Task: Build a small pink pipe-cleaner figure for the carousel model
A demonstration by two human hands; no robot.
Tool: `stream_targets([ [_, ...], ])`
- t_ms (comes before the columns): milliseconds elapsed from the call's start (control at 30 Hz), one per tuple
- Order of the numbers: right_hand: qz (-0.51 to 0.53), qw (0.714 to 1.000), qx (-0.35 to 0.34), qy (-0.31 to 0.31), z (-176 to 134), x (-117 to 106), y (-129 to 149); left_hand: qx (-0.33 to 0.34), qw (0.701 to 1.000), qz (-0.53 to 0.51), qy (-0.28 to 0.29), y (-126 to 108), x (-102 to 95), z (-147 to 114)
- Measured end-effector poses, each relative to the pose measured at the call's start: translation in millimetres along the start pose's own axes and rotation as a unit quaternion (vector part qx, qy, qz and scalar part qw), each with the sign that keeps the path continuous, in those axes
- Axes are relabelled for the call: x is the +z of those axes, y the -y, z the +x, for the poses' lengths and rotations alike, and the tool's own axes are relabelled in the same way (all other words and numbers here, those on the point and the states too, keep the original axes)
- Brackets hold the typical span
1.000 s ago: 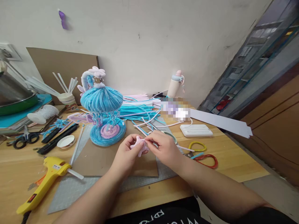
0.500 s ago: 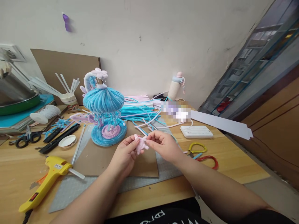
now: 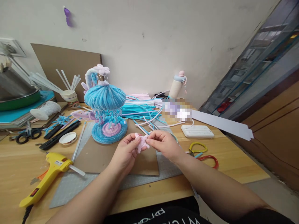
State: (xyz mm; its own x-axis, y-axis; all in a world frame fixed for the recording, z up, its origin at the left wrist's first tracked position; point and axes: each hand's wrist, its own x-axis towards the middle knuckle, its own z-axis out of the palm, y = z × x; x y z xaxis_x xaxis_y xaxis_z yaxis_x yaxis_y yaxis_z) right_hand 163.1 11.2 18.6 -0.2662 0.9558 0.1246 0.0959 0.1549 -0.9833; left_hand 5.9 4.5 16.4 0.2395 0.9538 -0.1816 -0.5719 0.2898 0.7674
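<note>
Where both hands meet above the board [image 3: 107, 161], the left hand [image 3: 127, 148] pinches a pink piece [image 3: 142, 143] between thumb and fingers, and the right hand [image 3: 163, 144] nips its near edge, thumb pressed against forefinger. The fingers cover part of the piece, so its full outline is hard to make out.

White letters run across the black shirt [image 3: 154, 207] at the bottom; a large W is clear, but the frame cuts off the rest of that line, and the smaller line above it is too distorted to read. On the glue gun [image 3: 44, 182] sits a pale label whose print is too small to make out. The cup [image 3: 70, 99] has a coloured print, likewise illegible. Between the bottle [image 3: 177, 87] and the white box [image 3: 197, 131], a patch of pixels [image 3: 177, 110] masks whatever lies on the worktop [image 3: 238, 161].

The right hand and forearm hide part of the mat [image 3: 70, 186]. Beyond that arm show a yellow loop [image 3: 198, 147] and a red loop [image 3: 211, 159]; what joins them is unclear. The blue model [image 3: 105, 98] stands behind the left hand, partly blocking the stems [image 3: 137, 110]. At far left, the frame crops the pot [image 3: 14, 84].
</note>
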Motion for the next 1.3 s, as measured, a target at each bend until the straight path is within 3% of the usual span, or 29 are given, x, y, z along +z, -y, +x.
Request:
stream_targets([
  [333,0.069,0.993,0.085,0.054,-0.2,-1.6,-2.3,0.014,0.999,0.047,0.007,2.5,-6.3,3.2],
  [433,0.115,0.979,0.133,0.101,1.8,-6.8,-2.1,0.005,0.998,0.059,0.019,-0.3,-7.5,2.9],
  [533,0.157,0.95,0.194,0.19,2.5,-14.6,-0.9,-0.036,0.993,0.087,0.074,-4.7,-8.2,2.6],
  [667,0.212,0.88,0.282,0.319,2.2,-21.4,-1.2,-0.104,0.968,0.166,0.155,-11.5,-9.6,1.7],
  [767,0.247,0.834,0.337,0.361,3.0,-21.3,-2.3,-0.09,0.95,0.241,0.178,-17.0,-10.7,0.3],
  [833,0.25,0.825,0.349,0.367,3.6,-20.0,-1.5,-0.069,0.935,0.287,0.195,-20.4,-11.0,-0.8],
  [900,0.218,0.845,0.335,0.356,3.5,-18.2,0.4,-0.049,0.922,0.321,0.21,-22.3,-11.0,-1.2],
  [967,0.143,0.894,0.289,0.313,2.5,-15.8,1.7,-0.026,0.912,0.356,0.203,-21.4,-11.4,-0.4],
  [1033,0.043,0.945,0.215,0.244,1.0,-12.7,1.4,0.002,0.904,0.395,0.162,-17.4,-12.2,1.7],
  [1100,-0.071,0.973,0.131,0.174,-1.1,-9.6,0.1,0.014,0.908,0.404,0.106,-11.5,-13.3,4.3],
  [1167,-0.191,0.972,0.054,0.122,-3.7,-7.1,-0.5,-0.002,0.927,0.371,0.063,-5.8,-13.9,6.5],
  [1300,-0.368,0.923,-0.093,0.06,-8.0,-5.5,1.8,-0.073,0.967,0.243,0.014,-2.0,-13.6,8.1],
])
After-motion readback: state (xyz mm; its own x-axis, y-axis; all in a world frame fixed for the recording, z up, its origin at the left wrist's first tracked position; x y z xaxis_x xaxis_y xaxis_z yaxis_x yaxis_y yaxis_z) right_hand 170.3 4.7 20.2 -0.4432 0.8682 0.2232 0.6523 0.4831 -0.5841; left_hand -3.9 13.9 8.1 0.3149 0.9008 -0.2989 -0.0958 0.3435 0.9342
